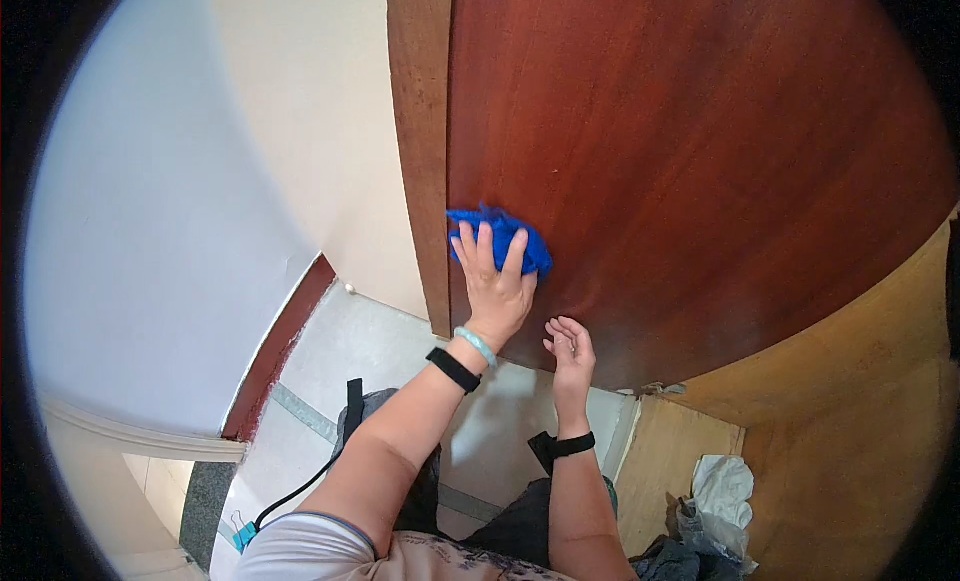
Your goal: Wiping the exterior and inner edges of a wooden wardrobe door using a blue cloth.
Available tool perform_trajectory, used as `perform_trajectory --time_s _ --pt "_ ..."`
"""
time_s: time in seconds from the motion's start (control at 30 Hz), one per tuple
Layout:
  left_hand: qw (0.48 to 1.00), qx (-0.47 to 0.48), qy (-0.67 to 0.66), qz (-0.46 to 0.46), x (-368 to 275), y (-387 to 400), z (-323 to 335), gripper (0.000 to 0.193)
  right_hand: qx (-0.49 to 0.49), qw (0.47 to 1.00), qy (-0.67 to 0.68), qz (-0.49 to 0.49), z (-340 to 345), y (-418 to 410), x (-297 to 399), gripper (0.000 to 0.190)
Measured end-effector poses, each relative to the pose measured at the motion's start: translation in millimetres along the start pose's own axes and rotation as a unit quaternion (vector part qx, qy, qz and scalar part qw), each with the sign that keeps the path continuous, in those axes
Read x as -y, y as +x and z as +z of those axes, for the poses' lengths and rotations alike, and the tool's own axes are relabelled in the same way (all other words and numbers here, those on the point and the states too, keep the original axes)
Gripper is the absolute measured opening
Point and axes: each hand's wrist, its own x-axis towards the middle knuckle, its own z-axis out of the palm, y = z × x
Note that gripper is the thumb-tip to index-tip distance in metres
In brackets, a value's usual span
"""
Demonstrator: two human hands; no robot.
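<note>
My left hand [498,292] presses a bunched blue cloth [534,255] flat against a reddish-brown wooden door [675,161]. The cloth sits at the door's left edge, beside a narrow brown wooden strip [421,131]. Its fingers are spread over the cloth, and part of the cloth is hidden beneath them. Lower and to the right, my right hand [576,352] hangs close to the door's lower part with loosely curled fingers. Nothing shows in it; whether it touches the door I cannot tell.
A pale wall [172,206] with a dark red skirting board [281,348] stands on the left. Light floor tiles [360,326] lie below. At lower right, a wooden compartment [667,438] holds crumpled plastic bags [720,498]. A black cord [300,491] runs beside my left arm.
</note>
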Motion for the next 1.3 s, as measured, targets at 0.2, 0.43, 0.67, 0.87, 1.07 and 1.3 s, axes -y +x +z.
perform_trajectory --time_s 0.2,0.43,0.67,0.87,1.07,1.3 --pt "0.995 -0.088 0.036 0.028 -8.2 85.0 -20.8 0.06 0.01 1.0 0.001 -0.009 1.1 -0.8 -2.5 0.025" --pt "0.996 -0.061 0.052 -0.037 0.1 36.8 -7.8 0.055 0.01 1.0 0.008 0.005 0.7 -0.6 -3.9 0.026" --pt "0.993 0.027 0.071 -0.085 24.2 -56.0 4.2 0.063 0.007 1.0 0.0 0.009 3.0 -1.4 -2.6 0.025" --pt "0.993 0.034 0.037 -0.105 11.6 -39.8 -6.8 0.062 0.003 1.0 -0.013 0.004 1.3 -1.7 -5.0 0.024" --pt "0.996 -0.07 0.02 -0.05 -0.8 34.9 -22.2 0.057 0.008 1.0 0.0 0.004 1.3 2.1 -6.3 0.023" --pt "0.978 -0.2 -0.004 -0.063 1.7 119.4 -48.6 0.055 0.02 1.0 0.001 0.0 0.7 3.6 -8.7 0.024"
